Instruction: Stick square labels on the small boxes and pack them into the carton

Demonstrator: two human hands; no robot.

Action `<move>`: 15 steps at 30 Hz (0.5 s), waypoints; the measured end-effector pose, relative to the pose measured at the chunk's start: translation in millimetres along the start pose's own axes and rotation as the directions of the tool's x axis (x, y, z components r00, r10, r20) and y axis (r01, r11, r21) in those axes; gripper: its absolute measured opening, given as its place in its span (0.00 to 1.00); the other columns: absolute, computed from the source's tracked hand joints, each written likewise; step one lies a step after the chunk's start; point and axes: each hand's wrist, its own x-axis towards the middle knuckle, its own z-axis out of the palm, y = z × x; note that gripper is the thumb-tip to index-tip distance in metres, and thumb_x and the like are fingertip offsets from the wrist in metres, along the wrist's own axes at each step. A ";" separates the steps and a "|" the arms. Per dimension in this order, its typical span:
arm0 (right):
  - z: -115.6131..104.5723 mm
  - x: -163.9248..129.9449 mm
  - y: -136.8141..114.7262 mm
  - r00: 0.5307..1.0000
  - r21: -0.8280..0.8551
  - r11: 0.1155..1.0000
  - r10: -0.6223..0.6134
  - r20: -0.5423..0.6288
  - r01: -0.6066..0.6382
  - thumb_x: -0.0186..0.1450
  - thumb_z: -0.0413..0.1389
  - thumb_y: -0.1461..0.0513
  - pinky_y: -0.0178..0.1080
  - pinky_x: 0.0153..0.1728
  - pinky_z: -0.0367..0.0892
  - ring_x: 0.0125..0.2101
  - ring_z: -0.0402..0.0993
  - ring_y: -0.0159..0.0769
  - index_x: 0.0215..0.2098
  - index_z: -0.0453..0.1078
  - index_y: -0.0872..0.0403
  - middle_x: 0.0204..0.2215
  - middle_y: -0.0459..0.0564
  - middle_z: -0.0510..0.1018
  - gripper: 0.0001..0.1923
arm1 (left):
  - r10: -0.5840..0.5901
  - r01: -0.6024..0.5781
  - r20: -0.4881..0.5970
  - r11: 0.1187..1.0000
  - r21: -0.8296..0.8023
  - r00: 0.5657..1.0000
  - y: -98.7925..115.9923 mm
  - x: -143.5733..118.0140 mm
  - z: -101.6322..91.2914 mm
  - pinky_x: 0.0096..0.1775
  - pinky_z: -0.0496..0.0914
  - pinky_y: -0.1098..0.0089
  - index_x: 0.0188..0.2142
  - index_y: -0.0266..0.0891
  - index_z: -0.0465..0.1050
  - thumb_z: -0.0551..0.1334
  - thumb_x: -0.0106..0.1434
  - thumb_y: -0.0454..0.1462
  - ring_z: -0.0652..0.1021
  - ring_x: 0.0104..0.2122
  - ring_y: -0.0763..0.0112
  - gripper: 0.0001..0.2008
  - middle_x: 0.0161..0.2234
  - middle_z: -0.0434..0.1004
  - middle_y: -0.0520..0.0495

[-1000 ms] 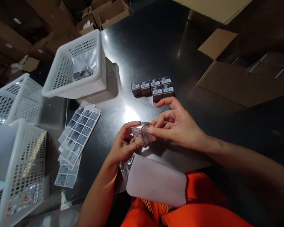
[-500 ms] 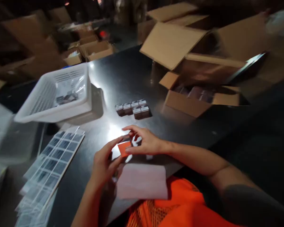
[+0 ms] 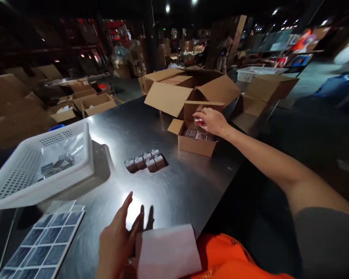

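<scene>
1. Head view, right side: the right hand (image 3: 211,121) is stretched far out over the small open brown cardboard carton (image 3: 192,144) at the far edge of the dark shiny metal table (image 3: 174,182). Its fingers are pinched together on a small shiny box with a reddish face (image 3: 198,121), held just above the carton's opening, in front of the raised rear flap.
2. Key relation: the small box sits directly over the carton's contents, a row of similar small boxes (image 3: 199,135) packed inside. Straight down from the hand, no sideways offset visible. The right hand is the near one; the left is well apart, back by the body.
3. Left hand (image 3: 116,242): fingers spread and loose, empty, hovering over the table just beside a white paper sheet (image 3: 168,252) at the near edge.
4. Between the hands: a cluster of small dark boxes with white barcode labels (image 3: 145,162) on the table.
5. Left side: white perforated plastic basket (image 3: 40,170) with a few small items in a clear bag; sheet of dark square labels (image 3: 43,252) below it.
6. Hard to tell: the held box is mostly covered by fingers, long axis unclear; free slots in the carton hidden by hand and shadow; label sheet cut off at frame edge.
</scene>
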 end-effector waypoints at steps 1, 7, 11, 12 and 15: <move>1.3 0.5 11.9 0.999 -0.065 0.998 -0.010 0.038 0.012 0.66 0.56 0.66 0.50 0.56 0.64 0.55 0.69 0.54 0.57 0.74 0.56 0.53 0.63 0.77 0.21 | 0.000 0.000 0.006 1.000 0.001 1.000 -2.4 1.2 1.3 0.36 0.71 0.63 0.69 0.51 0.61 0.56 0.74 0.46 0.77 0.21 0.70 0.26 0.61 0.77 0.44; 6.9 1.2 34.0 0.992 -0.144 0.990 0.017 0.125 0.001 0.69 0.58 0.60 0.44 0.50 0.65 0.51 0.71 0.51 0.59 0.74 0.58 0.49 0.63 0.79 0.21 | 0.002 -0.002 0.067 1.000 -0.003 0.998 -13.4 5.6 8.2 0.38 0.74 0.58 0.69 0.53 0.62 0.55 0.73 0.49 0.80 0.23 0.63 0.27 0.61 0.77 0.44; 11.6 6.9 35.5 0.991 -0.123 0.992 0.027 0.135 -0.010 0.70 0.56 0.59 0.44 0.45 0.66 0.46 0.75 0.49 0.58 0.75 0.59 0.46 0.63 0.80 0.21 | 0.020 -0.020 0.002 0.999 0.047 1.000 -11.7 5.2 10.5 0.36 0.73 0.63 0.70 0.50 0.62 0.54 0.75 0.47 0.80 0.24 0.66 0.26 0.60 0.78 0.44; 12.8 7.0 36.4 0.990 -0.114 0.993 0.027 0.140 -0.011 0.70 0.57 0.59 0.44 0.43 0.66 0.44 0.75 0.49 0.56 0.77 0.58 0.45 0.62 0.81 0.19 | 0.016 -0.016 0.003 0.998 0.055 1.000 -10.9 5.3 10.2 0.35 0.72 0.64 0.70 0.50 0.62 0.54 0.75 0.47 0.80 0.24 0.67 0.26 0.59 0.79 0.44; 14.3 3.1 38.9 0.992 -0.084 0.996 0.027 0.125 -0.017 0.67 0.60 0.56 0.46 0.43 0.65 0.44 0.73 0.50 0.44 0.82 0.54 0.43 0.61 0.81 0.13 | 0.008 -0.008 0.010 0.998 0.063 1.000 -8.8 5.5 7.4 0.36 0.71 0.64 0.70 0.50 0.63 0.54 0.75 0.46 0.79 0.24 0.68 0.26 0.59 0.79 0.45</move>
